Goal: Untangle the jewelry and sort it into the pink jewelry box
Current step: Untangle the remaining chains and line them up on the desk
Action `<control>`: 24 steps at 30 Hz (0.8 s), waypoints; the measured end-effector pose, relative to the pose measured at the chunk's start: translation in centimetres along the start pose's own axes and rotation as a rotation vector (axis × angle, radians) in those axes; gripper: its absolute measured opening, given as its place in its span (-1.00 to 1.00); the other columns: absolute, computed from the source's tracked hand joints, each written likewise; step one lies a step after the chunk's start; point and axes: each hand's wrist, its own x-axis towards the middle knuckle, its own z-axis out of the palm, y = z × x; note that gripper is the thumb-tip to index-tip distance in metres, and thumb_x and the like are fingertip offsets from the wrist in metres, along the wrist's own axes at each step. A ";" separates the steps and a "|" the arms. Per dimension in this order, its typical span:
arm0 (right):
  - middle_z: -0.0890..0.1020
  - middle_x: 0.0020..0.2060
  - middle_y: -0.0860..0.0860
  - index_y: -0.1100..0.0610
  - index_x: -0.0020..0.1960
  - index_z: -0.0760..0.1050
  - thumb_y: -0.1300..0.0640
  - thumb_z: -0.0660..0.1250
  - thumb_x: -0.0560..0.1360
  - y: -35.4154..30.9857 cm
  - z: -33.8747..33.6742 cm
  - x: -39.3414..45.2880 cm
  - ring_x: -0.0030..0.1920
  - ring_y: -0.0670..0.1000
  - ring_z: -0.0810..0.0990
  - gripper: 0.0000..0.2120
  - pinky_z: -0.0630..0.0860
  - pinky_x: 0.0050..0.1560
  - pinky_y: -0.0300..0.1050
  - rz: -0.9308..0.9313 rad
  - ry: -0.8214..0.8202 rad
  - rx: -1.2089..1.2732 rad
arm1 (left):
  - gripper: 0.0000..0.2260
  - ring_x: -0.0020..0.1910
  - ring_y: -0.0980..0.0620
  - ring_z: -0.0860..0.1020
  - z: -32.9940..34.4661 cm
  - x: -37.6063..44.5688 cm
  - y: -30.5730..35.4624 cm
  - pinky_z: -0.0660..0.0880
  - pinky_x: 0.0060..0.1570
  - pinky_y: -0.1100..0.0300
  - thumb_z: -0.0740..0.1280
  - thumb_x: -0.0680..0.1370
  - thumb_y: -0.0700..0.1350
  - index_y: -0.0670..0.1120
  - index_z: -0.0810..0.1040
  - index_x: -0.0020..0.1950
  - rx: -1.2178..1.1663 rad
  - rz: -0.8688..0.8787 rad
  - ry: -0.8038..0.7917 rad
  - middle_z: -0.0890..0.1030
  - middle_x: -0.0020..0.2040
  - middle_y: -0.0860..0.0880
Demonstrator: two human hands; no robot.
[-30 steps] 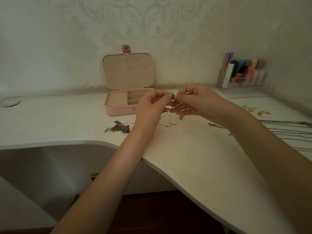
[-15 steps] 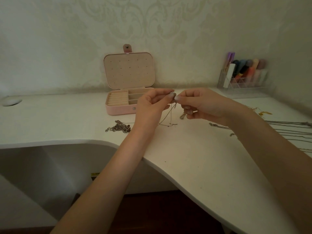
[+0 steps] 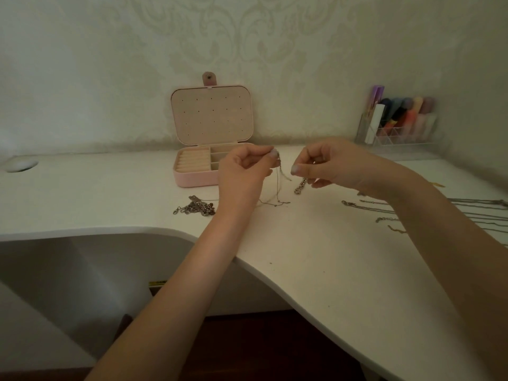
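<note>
Left hand (image 3: pixel 244 171) pinches thin tangled chains (image 3: pixel 277 185), right hand (image 3: pixel 330 166) at 3 o'clock grips chunkier bracelet (image 3: pixel 300 185); flimsy stuff, probably best held near the knot.

Pink jewelry box (image 3: pixel 192 180) with beige lining, silver chains (image 3: pixel 196 208), white desk (image 3: pixel 330 270), cream damask wallpaper (image 3: pixel 247 37).

Pink jewelry box (image 3: pixel 192 180) open at the table's back edge, lid upright; thin tangled chains (image 3: pixel 277 188) dangle before it; chunky chain heap (image 3: pixel 196 209) near the front edge
</note>
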 end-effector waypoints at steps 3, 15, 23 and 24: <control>0.59 -0.23 -0.03 0.13 -0.10 0.57 0.10 0.37 0.50 -0.1 0.3 0.2 -0.24 -0.13 0.59 -0.91 0.60 -0.08 -0.21 -0.014 0.054 0.054 | -0.88 -0.29 0.13 0.62 0.0 0.0 0.1 0.50 -0.22 0.32 0.40 0.47 -0.31 -0.10 0.59 -0.17 -0.043 -0.017 -0.015 0.65 -0.30 -0.02; 0.68 -0.09 0.10 0.30 0.07 0.53 0.15 0.30 0.55 0.4 1.4 0.4 -0.10 -0.03 0.68 -0.78 0.60 0.00 -0.16 0.001 0.060 0.252 | -0.90 -0.48 0.16 0.52 0.0 -0.3 0.4 0.47 -0.32 0.30 0.44 0.45 -0.26 -0.08 0.58 -0.18 -0.043 -0.053 -0.057 0.63 -0.39 0.07; 0.68 0.02 0.10 0.19 0.16 0.55 0.05 0.30 0.55 -0.3 1.9 0.0 -0.02 0.03 0.68 -0.72 0.61 0.02 -0.14 0.028 0.027 0.361 | -0.90 -0.59 0.15 0.44 0.0 -0.3 0.3 0.38 -0.50 0.33 0.39 0.48 -0.31 -0.12 0.58 -0.16 -0.054 -0.041 -0.086 0.58 -0.47 0.08; 0.68 -0.02 0.10 0.20 0.16 0.55 0.07 0.32 0.54 -0.4 2.0 0.0 -0.04 0.04 0.69 -0.73 0.62 0.00 -0.13 0.017 0.058 0.383 | -0.90 -0.58 0.15 0.44 0.0 -0.3 0.2 0.38 -0.50 0.32 0.38 0.49 -0.31 -0.12 0.59 -0.15 -0.039 -0.033 -0.095 0.57 -0.47 0.08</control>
